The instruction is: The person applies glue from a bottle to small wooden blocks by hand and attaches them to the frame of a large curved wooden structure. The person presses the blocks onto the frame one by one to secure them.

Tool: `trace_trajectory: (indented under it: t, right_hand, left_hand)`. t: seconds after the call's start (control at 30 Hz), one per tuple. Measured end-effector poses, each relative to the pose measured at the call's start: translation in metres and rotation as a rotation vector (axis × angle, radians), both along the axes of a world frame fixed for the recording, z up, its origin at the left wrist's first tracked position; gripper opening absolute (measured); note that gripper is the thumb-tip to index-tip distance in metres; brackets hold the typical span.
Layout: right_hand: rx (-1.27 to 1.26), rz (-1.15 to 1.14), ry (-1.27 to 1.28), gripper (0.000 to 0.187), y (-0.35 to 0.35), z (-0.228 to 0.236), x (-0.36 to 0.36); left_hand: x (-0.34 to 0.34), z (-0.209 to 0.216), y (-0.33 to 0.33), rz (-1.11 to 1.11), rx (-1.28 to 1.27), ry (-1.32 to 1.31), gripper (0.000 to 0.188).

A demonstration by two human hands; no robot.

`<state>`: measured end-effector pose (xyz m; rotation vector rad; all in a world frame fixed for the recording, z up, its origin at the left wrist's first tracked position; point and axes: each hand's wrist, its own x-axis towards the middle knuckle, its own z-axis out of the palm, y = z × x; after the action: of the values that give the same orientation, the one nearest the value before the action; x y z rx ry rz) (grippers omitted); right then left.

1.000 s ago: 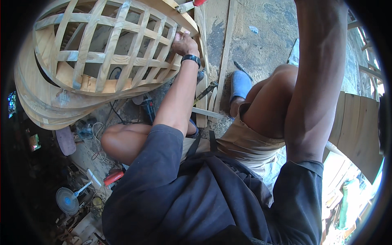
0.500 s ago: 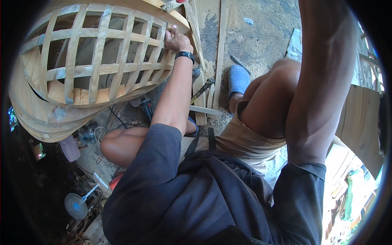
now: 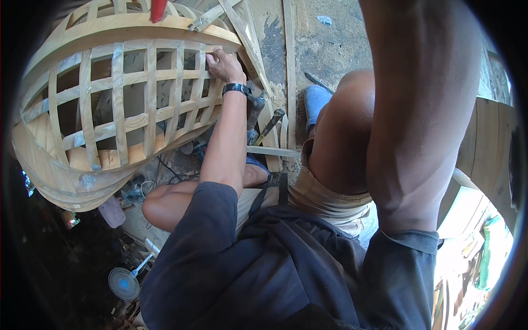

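Note:
My left hand [image 3: 225, 66], with a dark watch on the wrist, is curled round the right end of a curved wooden lattice frame [image 3: 118, 82]. The frame has crossing slats with gaps between them, and a thick curved wooden rim [image 3: 137, 23] runs along its far side. My right forearm [image 3: 418, 110] stretches up and out past the top edge, so the right hand is out of sight. Over the rim, a red pointed piece [image 3: 158, 10] is partly cut off by the picture's edge.
Beside my left wrist lie a dark-tipped tool with a yellowish handle [image 3: 268, 127] and wooden strips [image 3: 275, 151]. A thin dark tool [image 3: 319, 82] rests near my blue shoe [image 3: 316, 104]. At lower left stands a small fan [image 3: 124, 284]; wooden boards [image 3: 487, 143] are at right.
The view has shifted, so the frame sits lower and shows more of its far rim. The red piece shows more fully. My left hand stays at the frame's end.

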<state>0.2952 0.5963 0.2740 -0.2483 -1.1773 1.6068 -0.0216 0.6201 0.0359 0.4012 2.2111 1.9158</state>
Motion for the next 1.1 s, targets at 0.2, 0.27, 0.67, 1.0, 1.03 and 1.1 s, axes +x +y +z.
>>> trace_trajectory:
  t: [0.2,0.27,0.67,1.0,1.03,1.1]
  right_hand:
    - [-0.023,-0.02,0.005,0.046,0.008,-0.009,0.009]
    - [-0.032,-0.02,0.015,0.046,0.011,-0.012,0.01]
    - [-0.053,-0.03,0.023,0.047,0.018,-0.021,0.015]
    - [-0.071,-0.031,0.037,0.047,0.015,-0.028,0.016]
    - [-0.071,-0.029,0.042,0.047,0.014,-0.028,0.015]
    - [-0.074,-0.026,0.051,0.047,0.014,-0.028,0.014]
  left_hand:
    - [0.0,-0.005,-0.008,-0.046,-0.159,0.149,0.031]
    - [-0.004,-0.011,-0.002,0.012,-0.016,0.141,0.041]
    - [0.004,0.0,0.008,0.112,-0.08,0.003,0.043]
    - [0.017,0.015,0.0,0.014,-0.064,-0.002,0.046]
    - [0.015,0.016,-0.001,0.027,-0.071,-0.012,0.046]
    - [0.011,0.015,0.005,0.111,-0.087,-0.06,0.048]
